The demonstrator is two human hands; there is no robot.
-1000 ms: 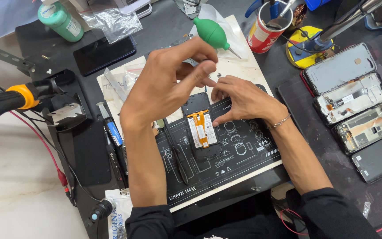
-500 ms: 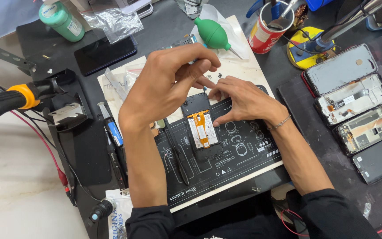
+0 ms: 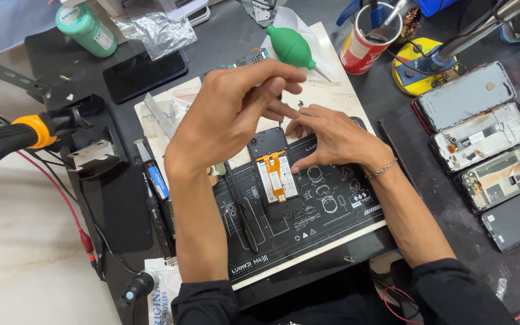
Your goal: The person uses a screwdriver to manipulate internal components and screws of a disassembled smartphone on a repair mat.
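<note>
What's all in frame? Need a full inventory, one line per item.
opened phone: 1, black with orange strip, on mat centre
work mat: 1, black, table centre
tweezers: 1, black, on mat left
air blower: 1, green, top centre
can: 1, red, top right, holding tools
bottle: 1, green, top left
dark phone: 1, black, upper left
phone shells: several, grey and black, right edge
heat tool: 1, black and orange, left
left hand: raised above the opened phone, pinching something too small to tell
right hand: fingertips on the opened phone
</note>
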